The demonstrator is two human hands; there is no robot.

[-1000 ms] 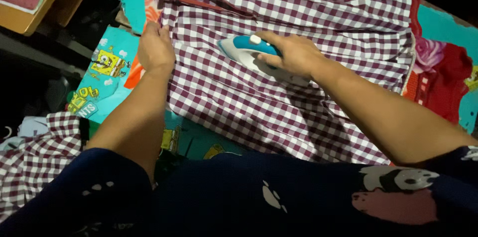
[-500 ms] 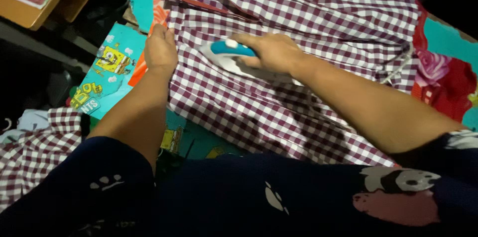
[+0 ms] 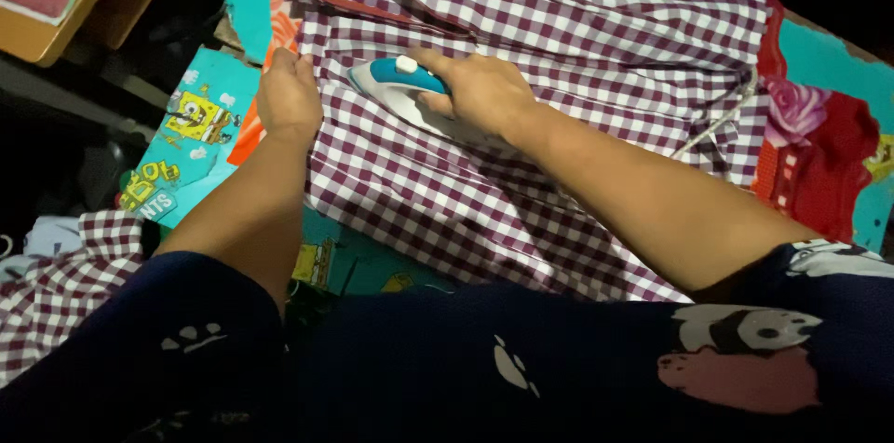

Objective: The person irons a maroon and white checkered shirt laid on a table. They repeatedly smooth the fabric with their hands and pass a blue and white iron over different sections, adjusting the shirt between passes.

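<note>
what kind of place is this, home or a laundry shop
Probably a home: the iron runs over a checked garment spread on a cartoon-print sheet and floral cloth, not an ironing board.

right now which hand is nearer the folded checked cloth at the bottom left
Left. The left hand pins the garment's edge above that folded cloth; the right hand grips the iron farther right.
</note>
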